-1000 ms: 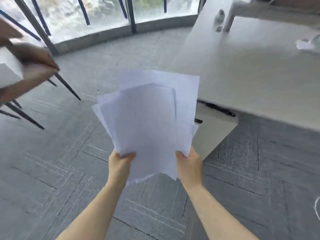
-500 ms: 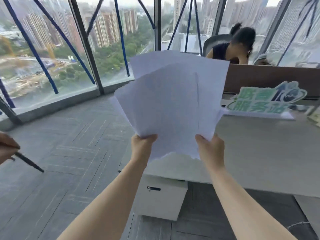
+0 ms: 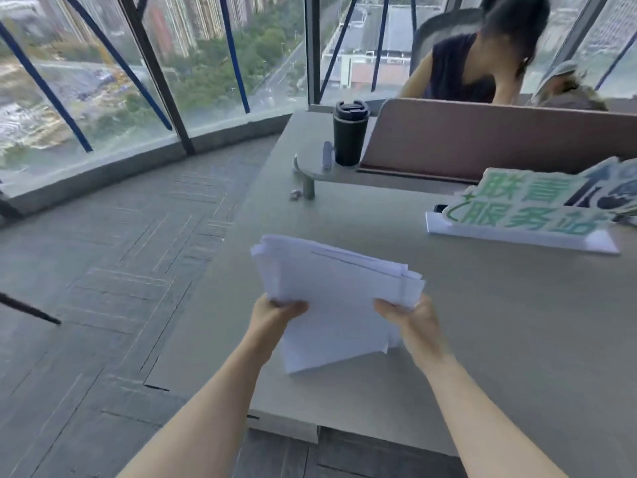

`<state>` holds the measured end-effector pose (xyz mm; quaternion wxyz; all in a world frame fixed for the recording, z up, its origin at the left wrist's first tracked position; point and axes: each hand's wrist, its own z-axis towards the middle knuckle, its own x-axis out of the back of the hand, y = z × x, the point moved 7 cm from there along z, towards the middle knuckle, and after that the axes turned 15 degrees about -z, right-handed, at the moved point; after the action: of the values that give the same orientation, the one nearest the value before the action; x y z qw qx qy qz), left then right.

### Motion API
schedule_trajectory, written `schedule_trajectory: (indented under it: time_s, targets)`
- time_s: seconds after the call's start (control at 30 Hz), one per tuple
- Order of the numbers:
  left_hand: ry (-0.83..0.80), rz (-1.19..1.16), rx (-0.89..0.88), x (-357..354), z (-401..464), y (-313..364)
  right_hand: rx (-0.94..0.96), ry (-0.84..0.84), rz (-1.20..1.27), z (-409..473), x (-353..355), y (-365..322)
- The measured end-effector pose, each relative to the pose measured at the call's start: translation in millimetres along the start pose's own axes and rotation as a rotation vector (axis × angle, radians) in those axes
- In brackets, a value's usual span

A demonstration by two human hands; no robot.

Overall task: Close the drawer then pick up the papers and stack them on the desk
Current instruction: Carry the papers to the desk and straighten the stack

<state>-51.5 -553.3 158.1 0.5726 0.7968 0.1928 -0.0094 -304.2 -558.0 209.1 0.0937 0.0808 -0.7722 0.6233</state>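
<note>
At six o'clock, both bare forearms reach up over the near edge of the desk. Left hand and right hand each pinch a near corner of the papers, a loose white sheaf held roughly flat over the desktop; whether it touches the surface cannot be told. Toward two o'clock stands a green-lettered sign. At twelve o'clock a black travel mug sits beside a brown divider, with a seated person behind.
</note>
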Motion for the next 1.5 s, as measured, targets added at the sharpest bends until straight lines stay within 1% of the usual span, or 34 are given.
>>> schedule_trajectory:
  time_s: [0.07,0.13,0.2,0.27,0.33,0.4,0.43,0.5,0.57,0.6,0.63,0.67,0.7,0.73,0.77,0.8,0.83,0.87,0.9,1.0,1.07,1.1,1.2,1.27,1.4,1.5]
  targets:
    - [-0.015,0.044,-0.022,-5,10,12,0.042,0.063,0.006,12,10,-10]
    - [-0.028,0.104,-0.087,-12,19,37,0.137,0.193,-0.043,22,31,-34]
    - [-0.077,0.244,-0.187,-22,29,70,0.214,0.294,-0.264,28,48,-69]
    - [-0.156,0.452,-0.280,-37,37,105,0.342,0.371,-0.584,36,55,-107]
    - [-0.257,0.641,-0.364,-53,41,135,0.508,0.383,-0.850,43,44,-139]
    - [-0.312,0.837,-0.492,-67,40,159,0.594,0.365,-1.002,52,33,-146]
    - [-0.327,0.925,-0.554,-72,40,165,0.594,0.343,-1.011,55,31,-141]
    - [-0.342,1.032,-0.644,-74,40,170,0.466,0.272,-0.898,62,28,-119]
    - [-0.324,1.115,-0.725,-64,44,172,0.286,0.181,-0.729,66,24,-86]
    - [-0.282,1.141,-0.748,-53,51,174,0.202,0.174,-0.596,66,25,-69]
    - [-0.206,1.130,-0.729,-36,63,176,0.132,0.200,-0.465,65,28,-56]
    - [-0.130,1.035,-0.652,-13,74,177,0.087,0.229,-0.350,62,33,-46]
    - [-0.085,0.863,-0.516,8,83,175,0.070,0.243,-0.265,60,37,-41]
    - [-0.095,0.649,-0.369,25,90,167,0.066,0.240,-0.211,58,40,-37]
    - [-0.153,0.429,-0.247,33,93,156,0.064,0.232,-0.178,58,42,-33]
    - [-0.222,0.270,-0.172,33,93,144,0.069,0.222,-0.162,59,42,-30]
    - [-0.268,0.201,-0.133,30,93,133,0.067,0.223,-0.152,60,41,-29]
    - [-0.290,0.175,-0.129,24,91,125,0.065,0.232,-0.148,62,41,-29]
    - [-0.273,0.151,-0.147,18,91,120,0.064,0.248,-0.145,66,41,-29]
    - [-0.119,0.017,-0.270,8,96,120,0.083,0.274,-0.119,74,45,-29]
    - [-0.029,0.006,-0.329,7,98,117,0.043,0.228,-0.117,80,40,-12]
    - [0.001,0.017,-0.319,7,99,107,-0.005,0.203,-0.139,81,35,1]
    - [0.033,0.078,-0.155,11,99,56,-0.128,0.174,-0.190,82,17,48]
    - [0.042,0.103,-0.087,15,100,33,-0.120,0.182,-0.196,82,8,59]
    - [0.058,0.085,-0.116,14,114,28,-0.092,0.234,-0.163,90,1,58]
    - [0.061,0.203,-0.121,9,126,27,-0.129,0.173,-0.240,98,-12,59]
